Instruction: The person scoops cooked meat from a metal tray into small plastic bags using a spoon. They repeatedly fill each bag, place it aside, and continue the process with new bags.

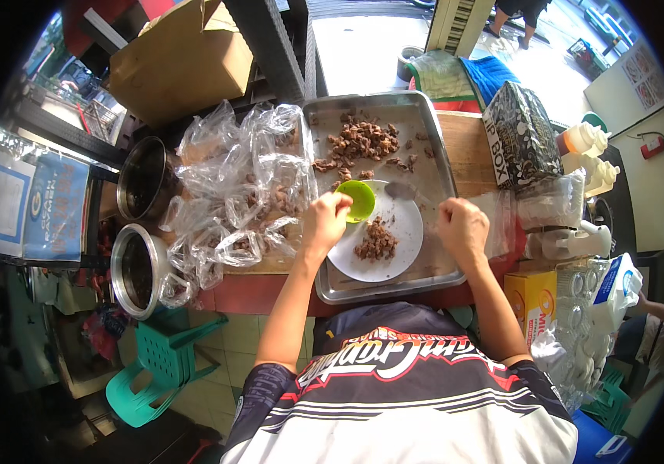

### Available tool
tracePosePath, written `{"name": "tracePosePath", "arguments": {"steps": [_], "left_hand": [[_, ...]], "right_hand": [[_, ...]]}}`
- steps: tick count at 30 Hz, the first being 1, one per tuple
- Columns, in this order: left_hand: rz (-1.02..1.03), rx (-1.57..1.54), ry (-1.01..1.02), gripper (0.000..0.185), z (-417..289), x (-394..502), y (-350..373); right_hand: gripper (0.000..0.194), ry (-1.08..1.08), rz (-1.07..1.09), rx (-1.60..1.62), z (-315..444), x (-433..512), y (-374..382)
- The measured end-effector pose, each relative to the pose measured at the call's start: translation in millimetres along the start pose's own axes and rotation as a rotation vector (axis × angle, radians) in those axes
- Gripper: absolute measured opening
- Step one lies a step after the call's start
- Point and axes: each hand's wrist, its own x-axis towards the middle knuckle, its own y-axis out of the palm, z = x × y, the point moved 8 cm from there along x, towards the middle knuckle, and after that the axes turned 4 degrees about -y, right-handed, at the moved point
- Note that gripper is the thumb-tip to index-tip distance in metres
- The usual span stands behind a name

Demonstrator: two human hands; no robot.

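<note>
My left hand (327, 219) grips the rim of a small green plastic bowl (360, 203), tilted over the upper left part of a white plate (404, 249). Small pieces of chopped cooked meat (376, 239) lie heaped on the plate. The plate rests in a large metal tray (447, 191), where a bigger heap of meat pieces (364, 138) lies beyond it. My right hand (464, 229) is closed over the tray's right side, around the handle end of a metal spoon (400, 190), whose bowl is at the plate's far edge.
Several clear plastic bags (239, 174) of meat pieces cover the left of the table. Two metal pots (134, 272) stand at its left end. A tip box (522, 136), sauce bottles (581, 139) and a yellow box (529, 296) are at the right. A cardboard box (181, 64) is at the back left.
</note>
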Motion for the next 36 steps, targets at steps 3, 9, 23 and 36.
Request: {"name": "tracePosePath", "arguments": {"steps": [3, 9, 23, 36], "left_hand": [[0.063, -0.086, -0.073, 0.02, 16, -32, 14], [0.053, -0.093, -0.066, 0.027, 25, -58, 21], [0.167, 0.024, -0.026, 0.067, 22, -79, 32], [0.127, -0.031, -0.066, 0.078, 11, -83, 56]], "right_hand": [[0.007, 0.014, 0.088, 0.016, 1, -24, 16], [0.009, -0.032, 0.223, 0.117, 22, -41, 13], [0.009, 0.06, 0.322, -0.255, 3, -52, -20], [0.008, -0.017, 0.35, -0.167, 20, -63, 12]]}}
